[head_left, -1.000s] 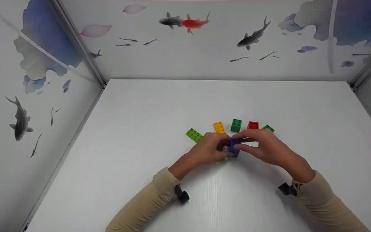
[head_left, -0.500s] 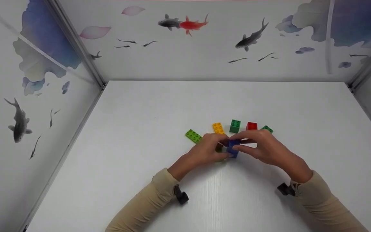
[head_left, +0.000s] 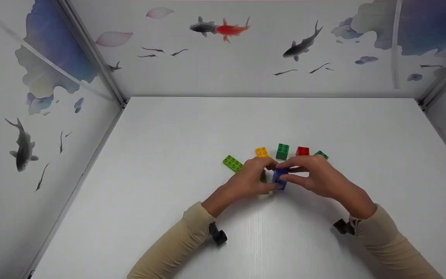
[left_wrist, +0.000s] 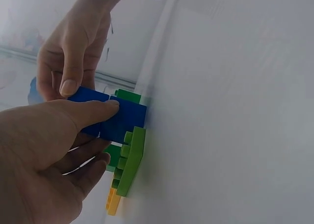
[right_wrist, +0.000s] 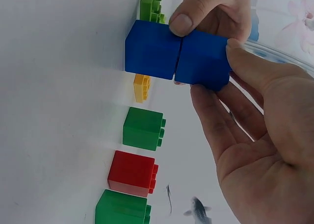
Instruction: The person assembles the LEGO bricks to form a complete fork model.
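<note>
Near mid-frame, the left hand and right hand pinch stacked blue blocks. Joining seems underway; next calls for square pressing.

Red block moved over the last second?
No: the red block keeps its place against the table's back edge in the head view.

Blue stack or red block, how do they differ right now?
The blue stack is two blocks high; the red block is single. The left hand and right hand grip the blue stack; the red block stands untouched on the table. Both are box-shaped and single-coloured.
</note>
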Motion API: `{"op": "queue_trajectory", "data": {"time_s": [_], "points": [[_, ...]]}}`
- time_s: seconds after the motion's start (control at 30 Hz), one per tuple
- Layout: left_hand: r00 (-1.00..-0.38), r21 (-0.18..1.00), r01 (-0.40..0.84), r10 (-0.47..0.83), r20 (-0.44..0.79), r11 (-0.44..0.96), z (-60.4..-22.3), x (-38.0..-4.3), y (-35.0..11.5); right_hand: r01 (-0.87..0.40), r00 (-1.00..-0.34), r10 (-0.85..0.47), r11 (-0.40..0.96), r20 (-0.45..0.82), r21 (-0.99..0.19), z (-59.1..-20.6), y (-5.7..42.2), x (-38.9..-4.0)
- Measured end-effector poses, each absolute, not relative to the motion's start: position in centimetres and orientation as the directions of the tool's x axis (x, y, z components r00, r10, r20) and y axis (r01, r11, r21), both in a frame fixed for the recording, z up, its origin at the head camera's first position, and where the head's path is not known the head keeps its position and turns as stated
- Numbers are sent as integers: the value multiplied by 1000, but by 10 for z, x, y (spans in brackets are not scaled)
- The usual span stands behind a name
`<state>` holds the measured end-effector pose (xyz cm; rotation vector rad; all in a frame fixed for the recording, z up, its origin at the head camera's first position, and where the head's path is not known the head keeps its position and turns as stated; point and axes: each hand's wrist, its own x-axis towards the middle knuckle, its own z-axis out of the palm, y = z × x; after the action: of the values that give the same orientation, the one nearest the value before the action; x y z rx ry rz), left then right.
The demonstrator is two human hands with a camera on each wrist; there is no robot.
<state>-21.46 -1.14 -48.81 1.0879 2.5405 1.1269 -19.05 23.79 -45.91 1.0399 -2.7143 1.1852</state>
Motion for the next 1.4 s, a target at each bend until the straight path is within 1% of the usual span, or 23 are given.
{"op": "queue_trajectory", "data": {"time_s": [0.4,0.67,0.97,1.27,1.4], "points": [[-736,717,540,661,148,441,-488,-215,-11,-570,-779,-580,498,237,-653,-460,240,-193],[-748,723,522,650,132,454,-487,-216,-10,-535,-797,-565,499,212,-682,-462,240,-194],[-764,756,483,635,117,442,-489,-215,-10,-543,-787,-580,492,209,-680,-460,239,-194],[-766,760,479,633,116,440,-489,-216,-10,-545,-772,-613,501,169,-673,-460,240,-197],[-761,756,488,637,122,437,-490,-216,-10,-547,-767,-619,490,171,-678,-461,241,-198]]}}
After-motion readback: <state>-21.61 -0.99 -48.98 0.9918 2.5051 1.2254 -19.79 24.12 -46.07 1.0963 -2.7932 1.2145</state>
